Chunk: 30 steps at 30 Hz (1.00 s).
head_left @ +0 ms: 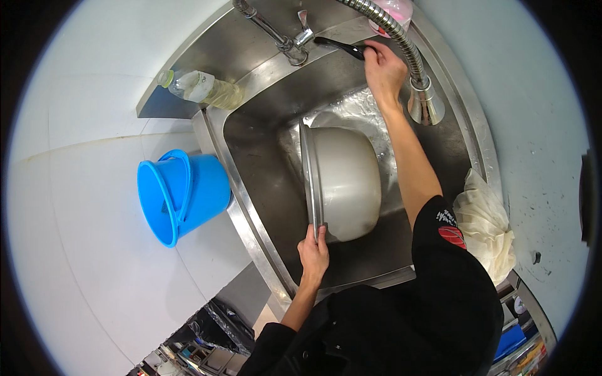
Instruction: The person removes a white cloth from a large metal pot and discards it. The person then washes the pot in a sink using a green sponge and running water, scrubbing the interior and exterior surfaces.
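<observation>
My left hand (314,251) grips the rim of a large metal pot (350,183), which is tipped on its side in a stainless steel sink (263,188). The pot's mouth faces left and its inside is hidden. At the back of the sink, my right hand (385,68) holds a black spoon-like utensil (341,46) near the back ledge. Its tip points left at the base of a chrome faucet (297,54). Water (360,110) shines on the sink floor behind the pot.
A spray nozzle (425,105) hangs from a flexible hose (400,35) beside my right wrist. A plastic bottle (207,89) of yellowish liquid and a pink bottle (392,14) are at the back. A blue bucket (202,192) is left of the sink; a pale cloth (484,225) hangs right.
</observation>
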Each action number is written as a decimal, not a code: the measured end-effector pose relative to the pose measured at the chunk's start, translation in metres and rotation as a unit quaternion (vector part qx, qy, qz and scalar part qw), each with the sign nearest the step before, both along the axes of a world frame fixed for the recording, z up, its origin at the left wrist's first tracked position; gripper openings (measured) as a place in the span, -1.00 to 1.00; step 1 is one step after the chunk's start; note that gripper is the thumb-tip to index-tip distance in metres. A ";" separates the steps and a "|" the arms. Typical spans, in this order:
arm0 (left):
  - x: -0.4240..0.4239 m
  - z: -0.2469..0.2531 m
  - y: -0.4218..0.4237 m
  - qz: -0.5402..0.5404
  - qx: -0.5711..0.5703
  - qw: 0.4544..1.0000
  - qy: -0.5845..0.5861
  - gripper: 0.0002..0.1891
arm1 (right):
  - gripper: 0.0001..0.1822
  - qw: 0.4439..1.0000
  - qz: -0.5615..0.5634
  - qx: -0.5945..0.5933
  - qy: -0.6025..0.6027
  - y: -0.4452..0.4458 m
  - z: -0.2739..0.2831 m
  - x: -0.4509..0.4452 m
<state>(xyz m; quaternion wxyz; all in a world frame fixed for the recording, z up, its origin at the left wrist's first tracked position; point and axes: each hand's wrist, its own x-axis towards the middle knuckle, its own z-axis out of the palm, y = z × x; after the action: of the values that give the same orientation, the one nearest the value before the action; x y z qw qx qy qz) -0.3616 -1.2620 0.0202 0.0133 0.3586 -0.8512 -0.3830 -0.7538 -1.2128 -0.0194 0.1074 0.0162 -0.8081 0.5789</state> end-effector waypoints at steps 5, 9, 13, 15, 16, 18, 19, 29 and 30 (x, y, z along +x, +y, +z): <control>0.002 -0.003 0.002 -0.010 -0.012 1.000 0.007 -0.74 | -0.68 0.998 0.056 -0.024 0.013 -0.022 0.029 -0.022; 0.004 -0.002 0.005 0.026 0.028 0.999 -0.012 -0.75 | -0.72 0.958 0.087 -0.262 -0.077 -0.017 0.009 -0.002; 0.005 -0.006 0.012 0.051 0.023 0.998 0.020 -0.71 | -0.70 0.993 0.117 -0.023 0.019 0.019 -0.088 0.060; 0.002 -0.006 0.015 0.048 0.029 0.998 0.012 -0.72 | -0.67 0.903 0.279 0.320 -0.073 0.061 -0.158 0.095; 0.002 -0.006 0.016 0.045 0.031 0.998 0.006 -0.72 | -0.68 0.840 0.373 0.374 -0.123 0.078 -0.186 0.112; 0.001 -0.005 0.015 0.031 0.038 0.999 -0.007 -0.73 | -0.67 0.711 0.500 0.493 -0.032 0.113 -0.262 0.156; 0.002 -0.005 0.013 0.017 0.038 0.999 -0.006 -0.73 | -0.64 0.638 0.529 0.548 0.112 0.124 -0.300 0.180; 0.003 -0.005 0.013 -0.013 0.022 0.999 -0.029 -0.77 | -0.47 0.854 0.346 -0.384 -0.060 0.074 -0.496 0.246; 0.008 -0.006 0.013 0.001 0.023 0.999 -0.037 -0.77 | -0.45 0.819 0.359 -0.447 -0.026 0.063 -0.500 0.251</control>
<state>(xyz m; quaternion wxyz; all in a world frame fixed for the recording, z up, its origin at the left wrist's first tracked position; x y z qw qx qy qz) -0.3532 -1.2488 0.0137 -0.0259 0.3732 -0.8420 -0.3887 -0.5032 -1.1501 -0.5197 -0.1331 0.2402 -0.4000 0.8744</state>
